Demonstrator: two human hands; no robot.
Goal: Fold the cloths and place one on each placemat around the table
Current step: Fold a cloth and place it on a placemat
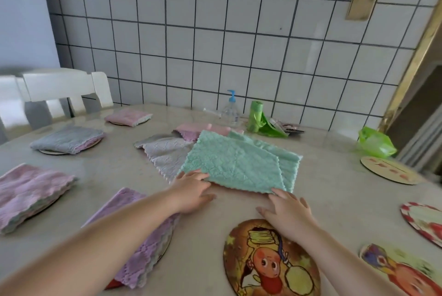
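At a pale stone-look table (239,224), my left hand (191,190) pinches the near-left corner of a mint-green fleecy cloth (234,164), fingers closed on its edge. My right hand (287,212) lies flat and spread just beside the near-right corner, holding nothing that I can see. The cloth lies directly ahead of both hands, long axis left to right. The nearest bare placemat, a round cartoon-printed one (270,259), sits under my right wrist.

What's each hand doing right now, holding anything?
Left hand: shut on the near left corner of the mint-green fleecy cloth.
Right hand: open, fingers spread, fingertips at the cloth's near right corner, no grip visible.
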